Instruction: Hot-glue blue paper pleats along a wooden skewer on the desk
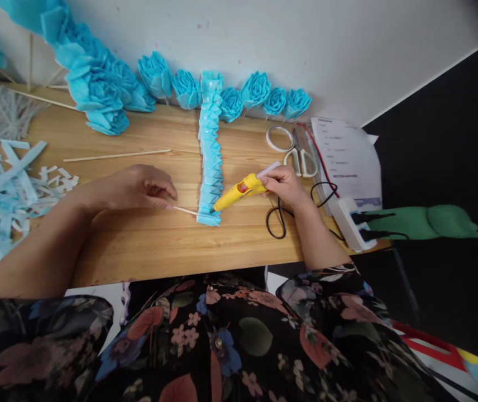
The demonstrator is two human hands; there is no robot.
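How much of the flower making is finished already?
Done: a row of blue paper flowers sits along the wall. In hand: the left hand holds a thin stick at the folded blue strip, and the right hand aims the yellow glue gun there. Left: that strip is unrolled; loose paper strips and a spare stick wait.

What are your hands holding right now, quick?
Left hand: closed, pinching a thin wooden stick.
Right hand: closed around a yellow glue gun, its nozzle at the blue paper strip.
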